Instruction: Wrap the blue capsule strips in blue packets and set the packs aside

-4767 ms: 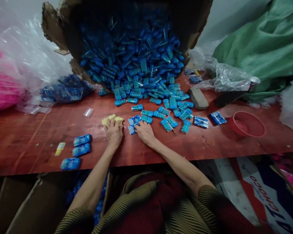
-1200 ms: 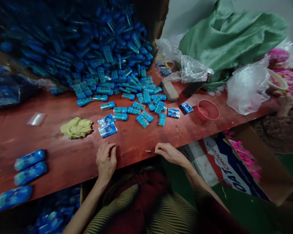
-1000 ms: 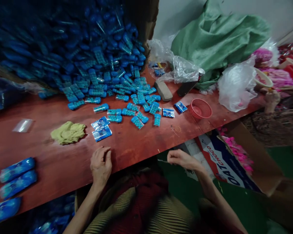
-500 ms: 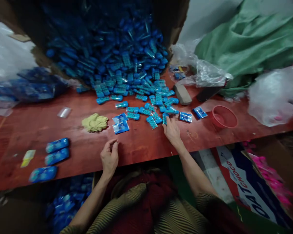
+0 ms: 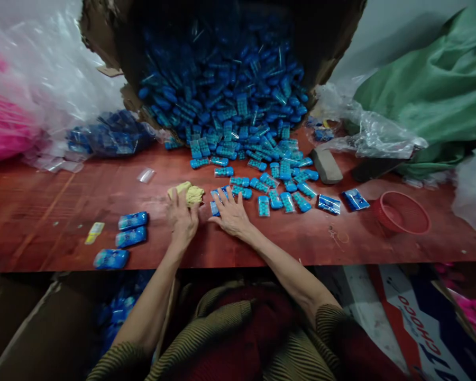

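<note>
My left hand (image 5: 184, 221) lies with its fingers stretched forward, touching the near edge of a crumpled yellow cloth (image 5: 193, 194). My right hand (image 5: 233, 214) is flat and spread over some blue printed packets (image 5: 214, 209), covering most of them. Just beyond and to the right of it, several small clear packs with blue ends and turquoise dots (image 5: 263, 206) are scattered on the red table (image 5: 222, 254). Neither hand is closed round anything. Three larger blue packs (image 5: 111, 259) lie to the left, near the table's front edge.
A large torn carton (image 5: 337, 37) spills a heap of blue packs (image 5: 238, 106) onto the table. To the right are a grey block (image 5: 327, 166), two blue packets (image 5: 355, 199) and a red plastic basket (image 5: 403, 212). Plastic bags (image 5: 63, 69) crowd the back left.
My right hand has left the dotted packs and moved left onto the printed packets, fingers spreading. My left hand has opened and reached forward to the cloth. The view has turned left.
</note>
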`<state>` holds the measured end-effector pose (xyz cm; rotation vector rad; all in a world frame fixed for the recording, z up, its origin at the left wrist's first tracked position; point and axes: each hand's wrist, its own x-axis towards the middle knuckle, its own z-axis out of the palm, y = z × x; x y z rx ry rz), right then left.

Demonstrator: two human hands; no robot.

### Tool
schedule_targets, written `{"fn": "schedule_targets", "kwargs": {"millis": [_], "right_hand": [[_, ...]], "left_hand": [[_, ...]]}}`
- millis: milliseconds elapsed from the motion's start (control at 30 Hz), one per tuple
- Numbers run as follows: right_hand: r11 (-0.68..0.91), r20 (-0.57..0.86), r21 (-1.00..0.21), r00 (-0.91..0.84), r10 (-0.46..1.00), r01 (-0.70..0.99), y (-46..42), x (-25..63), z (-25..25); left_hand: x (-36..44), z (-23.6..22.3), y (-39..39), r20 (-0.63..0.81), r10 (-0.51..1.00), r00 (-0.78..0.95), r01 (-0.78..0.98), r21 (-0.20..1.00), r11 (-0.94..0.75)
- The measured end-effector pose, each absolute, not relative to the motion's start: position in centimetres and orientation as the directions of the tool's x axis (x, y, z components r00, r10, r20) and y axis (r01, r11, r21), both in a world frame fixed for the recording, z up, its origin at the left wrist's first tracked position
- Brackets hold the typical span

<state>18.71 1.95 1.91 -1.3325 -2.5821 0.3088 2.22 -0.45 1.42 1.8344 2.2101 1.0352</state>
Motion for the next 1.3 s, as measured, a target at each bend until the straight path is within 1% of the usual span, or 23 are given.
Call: {"fn": "schedule_targets", "kwargs": {"millis": [100,167,233,300,433,500,533,600,700,767,833,867,933,1000,1100,1133,1200,1300], "right_hand": [[0.566,0.024,-0.282,-0.584,0.811,0.774,0.8,19.5,0.4],[0.574,-0.013,-0.279,-0.601,0.799,0.77,-0.2,20.6,0.3],[0.584,-0.03,-0.281,-0.615,0.788,0.761,-0.6,21.2,1.0],[0.603,-0.005,-0.289,-0.631,0.776,0.744,-0.2,20.7,2.1],[0.635,0.104,-0.309,-0.639,0.762,0.707,2.9,16.0,3.5],[0.631,0.085,-0.326,-0.642,0.762,0.704,4.6,13.0,3.2],[0.622,0.061,-0.328,-0.641,0.765,0.711,5.2,11.7,2.9],[0.613,0.011,-0.324,-0.645,0.764,0.721,5.7,10.2,2.1],[0.643,0.0,-0.307,-0.675,0.738,0.702,4.6,11.0,1.5],[0.69,0.013,-0.3,-0.72,0.694,0.659,3.5,13.4,1.6],[0.71,0.021,-0.309,-0.742,0.67,0.632,2.7,16.3,1.8],[0.679,0.021,-0.318,-0.711,0.703,0.662,2.6,17.6,1.9],[0.567,0.028,-0.333,-0.593,0.805,0.753,2.8,19.7,1.6],[0.499,0.05,-0.349,-0.516,0.855,0.793,3.2,20.8,0.9],[0.467,0.106,-0.383,-0.464,0.879,0.797,3.4,20.8,-0.4],[0.455,0.121,-0.398,-0.446,0.887,0.797,3.4,20.7,-0.7],[0.431,0.138,-0.424,-0.414,0.9,0.797,3.1,20.4,-1.1],[0.427,0.168,-0.428,-0.395,0.903,0.796,2.9,20.3,-1.0]], "left_hand": [[3.0,0.1,-0.6,0.213,0.958,-0.19,0.9,0.427,0.083],[3.5,-0.5,-1.0,0.19,0.967,-0.168,0.911,0.404,0.079],[3.5,-0.7,-1.2,0.214,0.958,-0.191,0.896,0.436,0.082],[2.8,-0.5,-1.0,0.254,0.937,-0.239,0.863,0.498,0.086],[0.0,0.2,0.3,0.353,0.859,-0.37,0.771,0.632,0.072],[-1.1,0.4,0.9,0.365,0.848,-0.384,0.746,0.664,0.052],[-1.4,0.4,1.2,0.345,0.864,-0.366,0.744,0.666,0.05],[-1.5,0.1,1.4,0.24,0.922,-0.303,0.762,0.643,0.083],[-0.7,-0.6,1.4,0.069,0.963,-0.26,0.809,0.56,0.179],[-0.3,-0.9,1.3,0.04,0.964,-0.263,0.826,0.525,0.204],[-0.1,-1.1,1.4,0.05,0.964,-0.26,0.833,0.517,0.198],[-0.1,-1.1,1.4,0.057,0.964,-0.259,0.833,0.519,0.193],[0.0,-1.0,1.2,0.089,0.96,-0.266,0.825,0.537,0.179],[0.3,-0.7,0.7,0.166,0.942,-0.293,0.805,0.575,0.149],[1.7,0.0,-1.1,0.32,0.885,-0.338,0.785,0.614,0.078],[2.3,0.3,-1.9,0.351,0.871,-0.343,0.782,0.62,0.058],[3.6,0.6,-3.5,0.365,0.872,-0.327,0.77,0.638,0.022],[5.3,0.6,-5.6,0.34,0.894,-0.292,0.725,0.689,-0.025]]}}
